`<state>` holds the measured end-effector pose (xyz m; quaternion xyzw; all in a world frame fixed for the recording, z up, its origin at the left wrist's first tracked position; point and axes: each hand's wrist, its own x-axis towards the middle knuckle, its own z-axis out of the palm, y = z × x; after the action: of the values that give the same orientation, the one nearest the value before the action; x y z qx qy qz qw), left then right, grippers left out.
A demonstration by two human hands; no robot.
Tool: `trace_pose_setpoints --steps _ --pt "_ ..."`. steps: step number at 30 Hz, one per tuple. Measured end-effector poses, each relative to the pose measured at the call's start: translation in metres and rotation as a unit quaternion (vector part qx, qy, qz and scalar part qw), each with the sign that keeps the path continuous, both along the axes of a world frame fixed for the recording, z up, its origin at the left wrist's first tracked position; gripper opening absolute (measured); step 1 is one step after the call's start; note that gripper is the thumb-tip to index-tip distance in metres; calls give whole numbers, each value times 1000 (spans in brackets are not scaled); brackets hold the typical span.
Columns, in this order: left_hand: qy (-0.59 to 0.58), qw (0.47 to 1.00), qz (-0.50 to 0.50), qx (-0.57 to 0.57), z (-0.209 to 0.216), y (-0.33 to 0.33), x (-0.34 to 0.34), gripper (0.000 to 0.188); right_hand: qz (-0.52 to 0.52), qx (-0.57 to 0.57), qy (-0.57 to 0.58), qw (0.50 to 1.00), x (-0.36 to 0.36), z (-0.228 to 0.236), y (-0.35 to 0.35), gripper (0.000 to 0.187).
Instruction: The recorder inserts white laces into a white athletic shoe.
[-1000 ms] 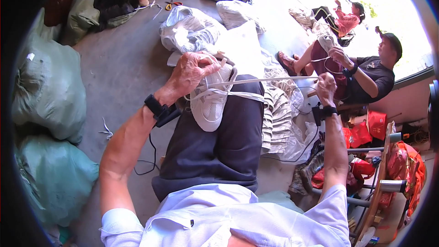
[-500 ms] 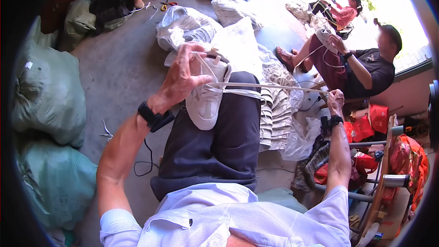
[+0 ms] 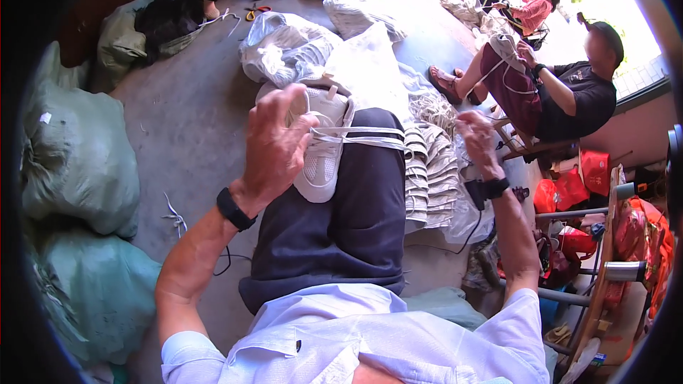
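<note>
A white lace-up sneaker (image 3: 324,167) rests on my dark-trousered left thigh, toe toward me. Several strands of its white shoelace (image 3: 370,140) run rightward across my other thigh. My left hand (image 3: 274,139) is at the shoe's left side, its thumb and forefinger apart near the lacing; the other fingertips are partly hidden. My right hand (image 3: 480,139) is raised at the right, apart from the shoe, over a pile of shoes. Motion smears its fingers, and I cannot tell whether they hold anything.
Stacked pale shoes (image 3: 430,178) line my right side. Clear plastic bags (image 3: 288,46) lie ahead. Large green sacks (image 3: 78,149) stand at the left. A seated person (image 3: 569,92) handles a shoe at the right; a wooden-framed rack (image 3: 601,263) with red items is nearer.
The single lace drawn taut to my right hand is no longer stretched out. My right hand has come inward, to the left. My left hand has shifted slightly down and left beside the shoe.
</note>
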<state>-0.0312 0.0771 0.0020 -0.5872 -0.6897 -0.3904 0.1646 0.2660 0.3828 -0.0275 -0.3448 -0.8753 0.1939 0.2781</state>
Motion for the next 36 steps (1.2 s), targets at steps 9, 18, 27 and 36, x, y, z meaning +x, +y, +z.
trace_pose_setpoints --steps 9,18,27,36 --pt "107 989 -36 -91 8 8 -12 9 256 -6 29 966 -117 17 -110 10" --pt "42 977 -106 -179 22 9 -28 12 250 27 43 967 -126 11 -110 4" --pt "-7 983 -91 -158 20 17 -32 21 151 23 42 987 -87 11 -73 7" --pt "58 984 -83 -144 13 30 -30 15 298 94 22 950 -151 19 -166 17"
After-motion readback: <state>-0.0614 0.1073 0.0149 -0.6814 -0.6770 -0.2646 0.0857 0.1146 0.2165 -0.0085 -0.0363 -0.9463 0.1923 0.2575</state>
